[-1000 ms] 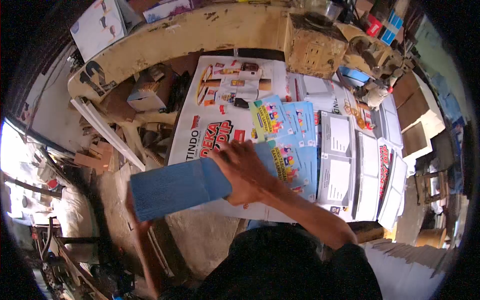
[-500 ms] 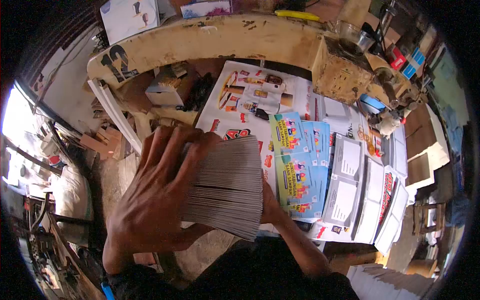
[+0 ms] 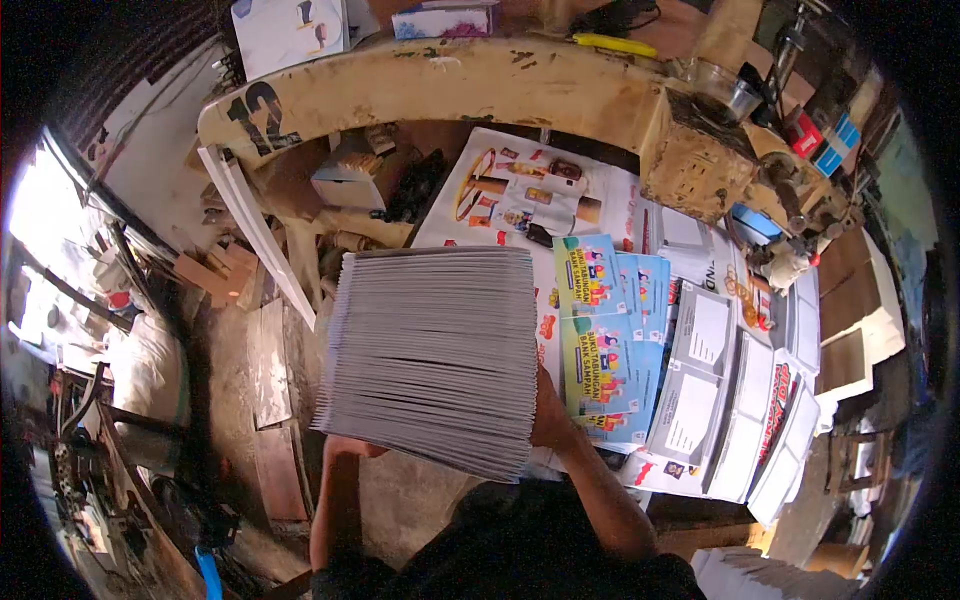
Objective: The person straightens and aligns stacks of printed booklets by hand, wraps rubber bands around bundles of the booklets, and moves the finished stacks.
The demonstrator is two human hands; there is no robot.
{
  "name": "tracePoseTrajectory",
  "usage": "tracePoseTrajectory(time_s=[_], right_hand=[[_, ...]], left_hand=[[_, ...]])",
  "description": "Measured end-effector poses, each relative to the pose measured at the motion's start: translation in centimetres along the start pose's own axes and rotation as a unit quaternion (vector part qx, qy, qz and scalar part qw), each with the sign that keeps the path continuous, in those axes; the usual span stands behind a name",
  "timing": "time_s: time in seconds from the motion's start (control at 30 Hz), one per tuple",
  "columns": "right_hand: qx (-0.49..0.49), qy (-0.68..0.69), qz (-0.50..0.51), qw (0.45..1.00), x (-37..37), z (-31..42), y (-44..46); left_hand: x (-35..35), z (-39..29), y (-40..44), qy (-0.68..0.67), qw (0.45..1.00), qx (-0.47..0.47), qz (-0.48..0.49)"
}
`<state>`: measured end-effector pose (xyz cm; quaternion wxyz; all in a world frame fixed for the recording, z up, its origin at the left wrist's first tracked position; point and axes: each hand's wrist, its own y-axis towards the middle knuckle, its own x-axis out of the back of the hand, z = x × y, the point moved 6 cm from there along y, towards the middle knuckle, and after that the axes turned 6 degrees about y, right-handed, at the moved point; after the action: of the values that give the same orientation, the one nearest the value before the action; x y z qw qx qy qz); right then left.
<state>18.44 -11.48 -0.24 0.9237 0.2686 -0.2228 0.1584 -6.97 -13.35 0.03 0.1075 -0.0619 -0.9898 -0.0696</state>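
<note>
A thick stack of paper (image 3: 435,350), its many whitish-grey edges facing me, is held between my two hands in front of my body. Beneath its lower left corner, my left hand (image 3: 352,447) supports it, with most of the fingers hidden below the paper. My right hand (image 3: 550,415) grips the right side, and its fingers are largely out of sight behind the stack. Just right of that hand lie blue-and-yellow printed booklet covers (image 3: 600,365), overlapping on the table.
White and grey printed sheets (image 3: 690,370) fan out on a poster-covered table (image 3: 480,220). Behind stands a worn beige machine frame (image 3: 430,90) marked 12. A yellow cutter (image 3: 615,45) rests on top. More paper stacks (image 3: 770,575) sit at lower right.
My left hand has moved from the stack's left side, where it covered much of the paper, down under the lower left corner. More of the stack's edges now show. The view has shifted slightly.
</note>
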Motion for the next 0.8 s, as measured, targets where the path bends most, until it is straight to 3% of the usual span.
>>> tracePoseTrajectory(time_s=[0.1,0.27,0.37,0.4,0.47,0.5,0.57,0.63,0.7,0.73,0.8], right_hand=[[-0.086,0.088,0.028,0.992,-0.1,-0.8,-0.1],[-0.095,0.102,0.028,0.990,0.3,-0.4,0.1],[-0.001,-0.083,0.057,0.995,0.0,-0.5,-0.3],[0.086,-0.163,0.021,0.983,0.3,0.6,-0.2],[0.173,-0.241,-0.017,0.955,0.7,2.0,-0.2],[0.004,-0.168,0.068,0.983,0.6,0.7,0.3],[-0.162,-0.089,0.150,0.971,0.9,0.5,0.2],[-0.012,0.033,0.030,0.999,4.5,5.9,1.7],[0.040,0.105,-0.004,0.994,8.6,12.3,3.6],[0.038,0.125,-0.001,0.991,10.5,15.8,4.7],[0.122,-0.064,-0.002,0.990,11.1,20.5,6.2]], left_hand=[[-0.9,2.8,-1.5,-0.014,0.999,0.017,-0.028],[-1.2,4.1,-1.6,0.009,0.999,-0.011,-0.034],[-1.5,4.5,-1.0,0.049,0.997,-0.050,-0.027],[-1.9,4.4,-0.7,0.072,0.994,-0.074,-0.021],[-2.7,4.4,-0.2,0.141,0.979,-0.147,-0.006],[-3.1,4.2,-0.1,0.189,0.962,-0.198,-0.002],[-4.5,2.7,-0.5,0.420,0.810,-0.409,-0.023],[-5.6,2.2,-0.5,0.514,0.690,-0.508,-0.033],[-5.8,1.9,1.6,0.290,0.902,-0.291,0.134],[-6.8,3.1,2.0,0.014,0.959,-0.028,0.282],[-6.6,2.3,2.2,0.006,0.964,0.003,0.265]])
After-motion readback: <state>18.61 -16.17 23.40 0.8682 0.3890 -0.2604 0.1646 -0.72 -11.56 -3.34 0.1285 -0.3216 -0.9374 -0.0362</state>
